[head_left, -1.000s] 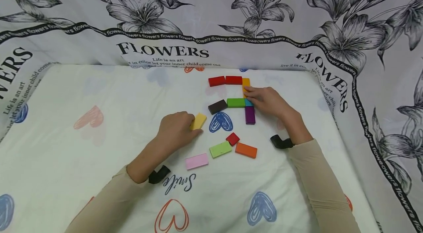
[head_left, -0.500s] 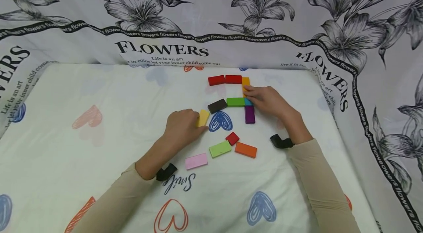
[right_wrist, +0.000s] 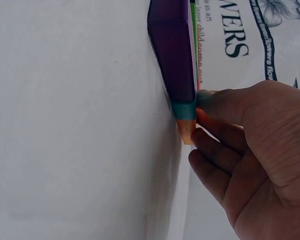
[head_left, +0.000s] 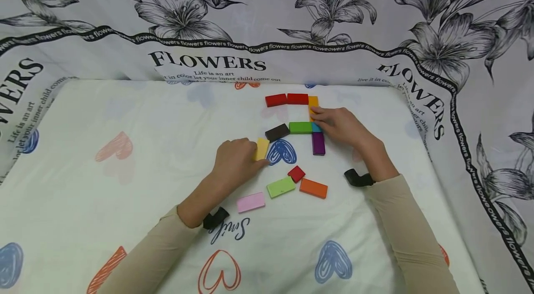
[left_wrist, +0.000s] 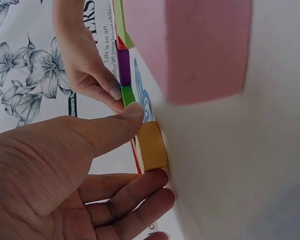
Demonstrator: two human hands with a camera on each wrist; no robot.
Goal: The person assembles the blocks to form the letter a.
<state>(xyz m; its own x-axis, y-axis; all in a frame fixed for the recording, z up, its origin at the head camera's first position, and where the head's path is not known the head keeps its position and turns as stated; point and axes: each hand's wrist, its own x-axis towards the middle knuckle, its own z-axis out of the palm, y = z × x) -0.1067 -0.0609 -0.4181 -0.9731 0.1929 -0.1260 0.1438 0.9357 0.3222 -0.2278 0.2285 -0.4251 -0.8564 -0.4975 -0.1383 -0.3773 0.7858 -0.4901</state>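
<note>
My left hand pinches a yellow block low over the cloth, thumb at its near end and fingers at the far end. The left wrist view shows this block end-on between thumb and fingertips. My right hand rests its fingertips on an orange-yellow block, the thumb beside a small blue block. A purple block continues below the blue one. To its left lie a green block and a black block, just beyond the yellow block.
Two red blocks form the row's far end. Nearer lie a small red block, a light green block, an orange block and a pink block. A flower-printed curtain borders the heart-patterned cloth.
My left hand has moved right and slightly away from me with the yellow block, bringing it near the black block and turning it more upright in view. The right hand keeps its place.
</note>
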